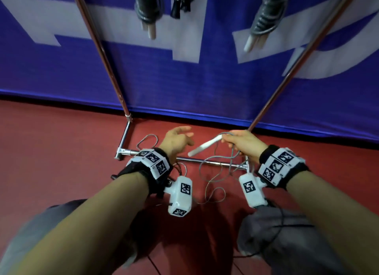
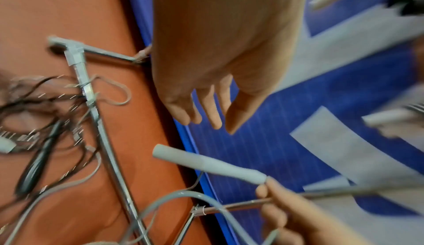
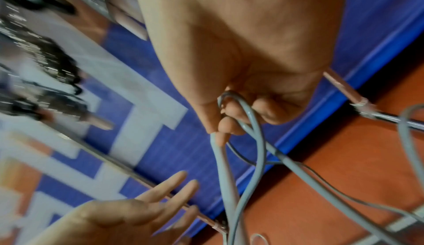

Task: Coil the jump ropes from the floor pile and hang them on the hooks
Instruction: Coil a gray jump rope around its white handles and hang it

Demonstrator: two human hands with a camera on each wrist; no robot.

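I see three coiled ropes (image 1: 146,10) hung, I think; my right hand (image 1: 243,144) grasps a grey rope (image 1: 217,164), left hand (image 1: 177,140) released.

even indoor light, dark shadow on floor (image 1: 205,223) beneath arms, wrist views motion-blurred, wide-angle edge bending

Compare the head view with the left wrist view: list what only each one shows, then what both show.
Only the head view: both wrist-worn camera rigs, the forearms, and the coiled ropes already hanging at the top of the rack.

Only the left wrist view: a black rope handle lying in the tangle on the floor.

Both: the open left hand, the right hand gripping the grey cord beside the white handle, the rack's base bar, and the blue banner.
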